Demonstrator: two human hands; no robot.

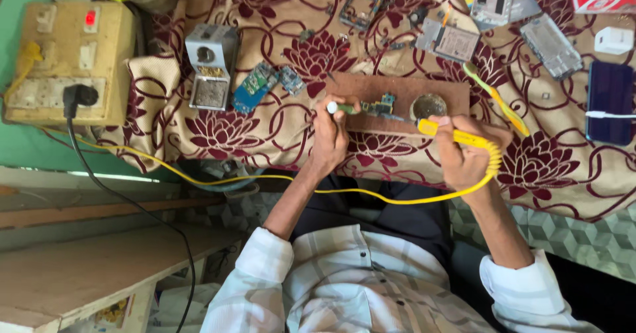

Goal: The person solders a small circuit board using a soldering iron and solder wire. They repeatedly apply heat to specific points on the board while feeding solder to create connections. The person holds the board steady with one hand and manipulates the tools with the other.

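Head view looks down on both hands working at the near edge of a cloth-covered table. Left hand point(329, 138) is curled around a thin tool with a green shaft point(342, 108), pinched at its white end, its tip lying toward a small circuit board point(379, 106). Right hand point(464, 153) is wrapped around the yellow soldering iron point(457, 135), whose tip points at the same board from the other side. The board rests on a brown wooden block point(371, 85), between the two hands and just beyond the fingers. Just past the iron's tip, on the same block, sits a round tin point(428, 105) of dark paste. From the iron's handle a yellow cord point(371, 194) coils off, swings under both wrists and runs away to the left.

Beyond the left hand lie two small green and blue boards point(265, 85), and past them a grey metal stand point(211, 65) with a sponge tray. Farther left stands a beige switchboard point(69, 58) with a red light and a black plug point(79, 96) in its socket. Beyond the right hand a yellow-green strip point(497, 100) lies slanted on the red flowered cloth point(265, 134). Farther out are opened phone frames point(551, 45), a dark blue phone point(609, 101) and a white adapter point(614, 40). Whether the iron's tip touches the board cannot be told.
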